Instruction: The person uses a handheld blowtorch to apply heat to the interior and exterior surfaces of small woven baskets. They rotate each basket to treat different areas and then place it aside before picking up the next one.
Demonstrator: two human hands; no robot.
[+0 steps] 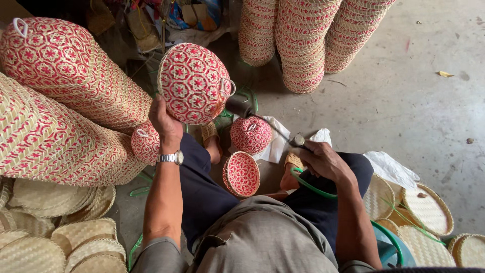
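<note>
Your left hand (165, 124) grips a round woven basket (193, 82), red and cream with a small loop at its side, lifted over your knees; your right hand (323, 161) is closed around a dark-handled tool (262, 120) and a green strip (309, 186). Two smaller baskets (250, 134) sit on the floor between your feet, tall basket stacks (60, 106) crowd the left and far side, and flat woven lids (428, 208) lie near right.

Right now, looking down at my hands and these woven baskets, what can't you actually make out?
All from the head view:
- Inside of the red-and-white woven bowl in the left hand: turned away.
- Tip of the dark tool in the right hand: hidden behind that bowl.
- Tops of the basket stacks: cut off by the top edge.
- Where the green strip ends: hidden behind the right arm.
</note>
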